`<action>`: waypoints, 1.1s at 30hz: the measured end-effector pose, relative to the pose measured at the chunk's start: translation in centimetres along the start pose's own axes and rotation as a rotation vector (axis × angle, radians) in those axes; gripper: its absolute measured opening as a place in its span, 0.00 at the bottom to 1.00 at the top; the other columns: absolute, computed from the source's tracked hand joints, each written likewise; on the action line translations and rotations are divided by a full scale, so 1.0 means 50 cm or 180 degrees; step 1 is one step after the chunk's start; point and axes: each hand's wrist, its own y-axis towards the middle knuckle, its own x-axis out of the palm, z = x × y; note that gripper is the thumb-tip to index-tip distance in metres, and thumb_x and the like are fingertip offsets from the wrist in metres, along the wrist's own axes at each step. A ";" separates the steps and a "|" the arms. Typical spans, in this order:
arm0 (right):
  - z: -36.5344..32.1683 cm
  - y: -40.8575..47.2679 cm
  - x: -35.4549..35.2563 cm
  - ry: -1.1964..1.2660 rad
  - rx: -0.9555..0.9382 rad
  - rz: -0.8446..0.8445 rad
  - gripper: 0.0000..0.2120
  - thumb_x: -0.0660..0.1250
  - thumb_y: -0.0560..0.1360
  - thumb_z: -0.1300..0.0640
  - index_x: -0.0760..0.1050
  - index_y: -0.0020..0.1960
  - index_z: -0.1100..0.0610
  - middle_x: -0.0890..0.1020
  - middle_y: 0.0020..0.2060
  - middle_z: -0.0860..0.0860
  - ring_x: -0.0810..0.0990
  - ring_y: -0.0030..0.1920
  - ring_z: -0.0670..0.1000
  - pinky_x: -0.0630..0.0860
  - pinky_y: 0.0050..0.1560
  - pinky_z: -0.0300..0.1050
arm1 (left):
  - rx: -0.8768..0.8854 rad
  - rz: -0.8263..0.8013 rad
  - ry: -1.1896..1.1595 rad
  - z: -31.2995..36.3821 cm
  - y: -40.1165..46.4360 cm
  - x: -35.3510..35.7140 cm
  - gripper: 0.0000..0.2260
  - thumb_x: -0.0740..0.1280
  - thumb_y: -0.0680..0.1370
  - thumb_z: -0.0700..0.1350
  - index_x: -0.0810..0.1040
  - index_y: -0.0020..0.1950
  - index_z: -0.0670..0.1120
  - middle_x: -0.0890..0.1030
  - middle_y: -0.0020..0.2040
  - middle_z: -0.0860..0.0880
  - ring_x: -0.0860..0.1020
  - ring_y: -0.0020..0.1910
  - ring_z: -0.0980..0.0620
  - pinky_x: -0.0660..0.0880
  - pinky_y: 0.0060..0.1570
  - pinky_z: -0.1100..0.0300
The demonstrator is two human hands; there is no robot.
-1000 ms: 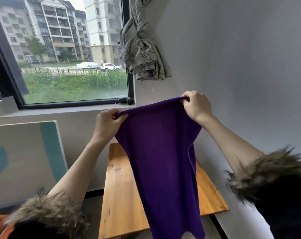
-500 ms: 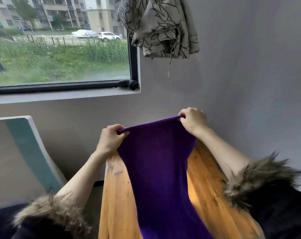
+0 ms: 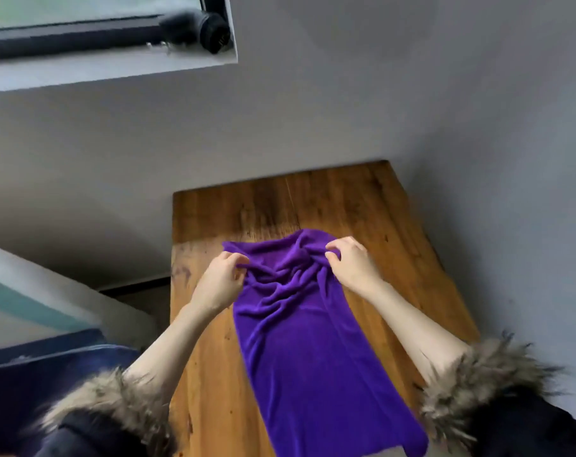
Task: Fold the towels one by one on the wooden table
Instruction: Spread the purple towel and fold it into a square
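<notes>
Your left hand point(image 3: 221, 281) pinches the towel point(image 3: 308, 341) at its far left corner, and your right hand point(image 3: 349, 263) pinches the bunched cloth near the far right corner — both with fingers curled, wrists low over the table point(image 3: 395, 225). The risk, as I judge it, is the far end: it lies heaped in wrinkles between your hands, so a fold made now could set crooked. The near end overhangs the table's near edge — let go and it may slide off.
</notes>
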 end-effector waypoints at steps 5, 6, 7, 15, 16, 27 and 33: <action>0.073 -0.081 0.180 0.0018 0.0529 -0.0672 0.15 0.60 0.78 0.55 0.74 0.62 0.59 0.75 0.59 0.57 0.73 0.61 0.57 0.68 0.62 0.49 | 0.0779 -0.0820 0.0495 -0.044 0.001 0.160 0.15 0.65 0.75 0.37 0.76 0.61 0.40 0.73 0.65 0.38 0.70 0.65 0.39 0.70 0.61 0.45; 0.083 -0.101 0.203 -0.0025 0.0658 -0.0759 0.16 0.60 0.78 0.54 0.72 0.64 0.58 0.74 0.61 0.56 0.72 0.63 0.57 0.69 0.63 0.51 | 0.0973 -0.0887 0.0634 -0.048 0.005 0.188 0.17 0.66 0.74 0.38 0.75 0.63 0.40 0.71 0.67 0.38 0.68 0.68 0.37 0.70 0.62 0.41; 0.092 -0.121 0.221 -0.0076 0.0776 -0.0832 0.18 0.59 0.79 0.52 0.69 0.67 0.57 0.71 0.65 0.56 0.70 0.65 0.57 0.68 0.63 0.52 | 0.1102 -0.0963 0.0776 -0.048 0.012 0.211 0.19 0.66 0.74 0.39 0.73 0.66 0.41 0.68 0.70 0.39 0.64 0.70 0.37 0.67 0.64 0.40; 0.097 -0.215 0.319 -0.0958 0.1149 -0.1331 0.40 0.59 0.76 0.39 0.36 0.75 0.48 0.33 0.74 0.54 0.36 0.74 0.58 0.54 0.68 0.68 | 0.2010 -0.0883 0.1420 -0.033 0.150 0.290 0.28 0.62 0.77 0.55 0.60 0.75 0.52 0.58 0.76 0.47 0.53 0.76 0.43 0.51 0.68 0.34; 0.099 -0.215 0.324 -0.0973 0.1197 -0.1250 0.41 0.59 0.75 0.38 0.35 0.75 0.48 0.33 0.74 0.54 0.36 0.74 0.58 0.54 0.68 0.68 | 0.1982 -0.0986 0.1560 -0.032 0.161 0.298 0.30 0.60 0.76 0.60 0.56 0.76 0.55 0.54 0.77 0.50 0.49 0.76 0.44 0.49 0.68 0.33; 0.171 -0.097 0.251 -0.1198 0.0833 -0.1438 0.54 0.72 0.66 0.40 0.37 0.75 0.45 0.36 0.75 0.51 0.36 0.75 0.57 0.47 0.67 0.71 | 0.0055 -0.1184 0.1423 -0.150 0.110 0.233 0.38 0.53 0.67 0.76 0.43 0.73 0.67 0.40 0.77 0.53 0.35 0.75 0.46 0.48 0.62 0.25; 0.156 0.035 0.215 -0.1946 -0.0050 -0.1408 0.46 0.70 0.71 0.49 0.41 0.76 0.45 0.43 0.76 0.53 0.44 0.76 0.56 0.45 0.72 0.62 | -0.0986 -0.1053 0.1068 -0.230 -0.014 0.186 0.39 0.57 0.70 0.72 0.40 0.74 0.65 0.39 0.77 0.50 0.38 0.75 0.41 0.59 0.59 0.26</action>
